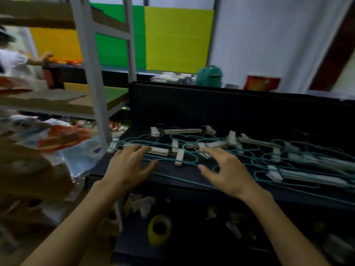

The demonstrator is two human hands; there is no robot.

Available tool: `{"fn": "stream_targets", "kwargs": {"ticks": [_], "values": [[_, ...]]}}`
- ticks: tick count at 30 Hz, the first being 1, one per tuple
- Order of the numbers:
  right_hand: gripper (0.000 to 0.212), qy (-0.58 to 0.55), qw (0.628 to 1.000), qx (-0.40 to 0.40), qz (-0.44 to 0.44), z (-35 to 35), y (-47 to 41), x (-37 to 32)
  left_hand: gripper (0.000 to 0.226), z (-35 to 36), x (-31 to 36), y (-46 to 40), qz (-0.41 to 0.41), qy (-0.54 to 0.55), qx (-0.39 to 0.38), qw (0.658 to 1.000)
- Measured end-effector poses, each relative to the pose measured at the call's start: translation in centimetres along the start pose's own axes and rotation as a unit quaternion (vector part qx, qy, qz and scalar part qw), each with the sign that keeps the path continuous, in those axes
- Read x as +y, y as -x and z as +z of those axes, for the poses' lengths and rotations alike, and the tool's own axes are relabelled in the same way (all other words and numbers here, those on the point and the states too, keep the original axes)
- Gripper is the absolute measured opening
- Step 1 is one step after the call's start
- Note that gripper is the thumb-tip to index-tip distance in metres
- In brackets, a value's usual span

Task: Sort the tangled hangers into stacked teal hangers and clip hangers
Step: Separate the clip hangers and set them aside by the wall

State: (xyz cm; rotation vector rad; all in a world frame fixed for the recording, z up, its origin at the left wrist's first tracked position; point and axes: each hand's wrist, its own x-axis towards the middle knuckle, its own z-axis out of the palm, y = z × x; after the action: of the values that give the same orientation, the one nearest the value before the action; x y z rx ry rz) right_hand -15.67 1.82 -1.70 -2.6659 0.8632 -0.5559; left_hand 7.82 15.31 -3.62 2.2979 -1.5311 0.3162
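Observation:
A tangle of thin teal hangers [240, 152] and pale clip hangers [184, 131] lies spread over the black table [172, 172], from its left end to the right edge of the view. My left hand [130, 166] hovers with fingers spread over the left end of the pile, its fingertips at a pale clip hanger bar [160, 150]. Fingers apart, my right hand [224, 170] reaches over teal wire loops near the middle. Neither hand grips anything. The frame is blurred.
A black backboard [211, 108] rises behind the pile. A white shelf frame [92, 77] with cardboard stands at left, clutter below it. A yellow tape roll [159, 229] lies on a lower shelf. Another person's arm shows at far left.

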Motion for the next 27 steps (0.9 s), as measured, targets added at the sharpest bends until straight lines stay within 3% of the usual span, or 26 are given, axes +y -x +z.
{"fn": "stream_targets", "kwargs": {"ticks": [10, 18, 27], "values": [[0.061, 0.065, 0.985, 0.067, 0.144, -5.3, 3.0, 6.7, 0.053, 1.5, 5.1, -7.5, 0.094, 0.044, 0.0, 0.995], [0.06, 0.051, 0.987, 0.067, 0.135, -6.9, -2.0, 11.6, 0.05, 2.9, 5.1, -14.0, 0.055, 0.019, -0.032, 0.998], [0.062, 0.034, 0.996, 0.009, 0.085, -6.9, -5.6, 16.7, 0.051, 5.9, 5.5, -18.7, -0.012, -0.004, -0.149, 0.989]]}}
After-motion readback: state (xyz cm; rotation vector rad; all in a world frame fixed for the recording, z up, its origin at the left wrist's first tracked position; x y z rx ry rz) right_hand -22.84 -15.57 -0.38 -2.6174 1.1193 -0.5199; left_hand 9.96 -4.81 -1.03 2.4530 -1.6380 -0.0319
